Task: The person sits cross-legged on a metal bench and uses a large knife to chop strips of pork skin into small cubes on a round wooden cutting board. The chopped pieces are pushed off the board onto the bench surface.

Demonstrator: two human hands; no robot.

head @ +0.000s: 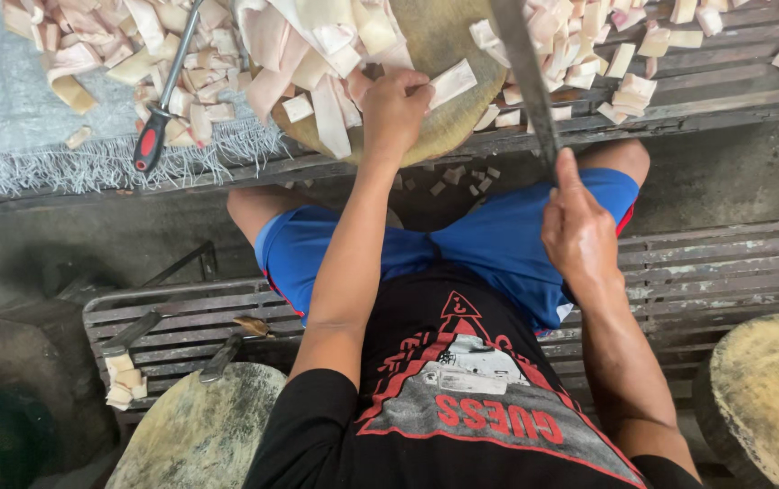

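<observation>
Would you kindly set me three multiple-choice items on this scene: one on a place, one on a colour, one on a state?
1. Where does the honing steel lie?
A. left of the round board
B. on the person's lap
C. on the floor

2. What colour are the shorts?
A. green
B. blue
C. white

3. What is the right hand doing?
A. hanging open
B. resting flat on the board
C. gripping the knife

Answers:
1 A, it lies among pale strips left of the board.
2 B, they are plainly blue.
3 C, its fingers are closed round the handle; the left hand holds a strip.
</observation>
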